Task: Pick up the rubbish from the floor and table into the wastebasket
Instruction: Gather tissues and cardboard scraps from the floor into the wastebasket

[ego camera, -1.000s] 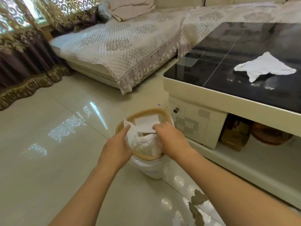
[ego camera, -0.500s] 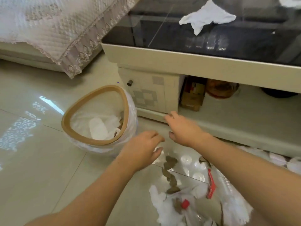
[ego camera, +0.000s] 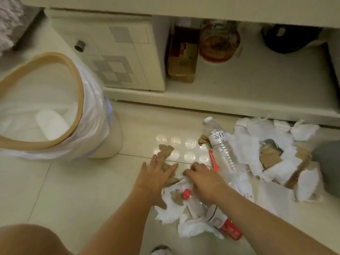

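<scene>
The wastebasket [ego camera: 77,85], lined with a white bag and ringed in tan, stands on the floor at left with white paper inside. Rubbish lies on the tiles: brown cardboard scraps [ego camera: 165,150], white tissues [ego camera: 171,212], a clear bottle with a white cap [ego camera: 220,146], a red-capped bottle [ego camera: 206,208], and a heap of paper and cardboard [ego camera: 276,159]. My left hand [ego camera: 156,173] lies flat with fingers spread on the brown scraps. My right hand [ego camera: 202,175] rests on the white tissue beside it, its fingers bent down; what they hold is hidden.
The low table's lower shelf [ego camera: 239,92] runs along the back, holding a box [ego camera: 182,59], a jar [ego camera: 219,43] and a dark object [ego camera: 287,39]. A drawer unit [ego camera: 119,52] stands next to the basket. A grey object [ego camera: 327,164] sits at the right edge.
My hands left the wastebasket rim and came down to the floor litter on the right. My view dropped from the table top to the floor.
</scene>
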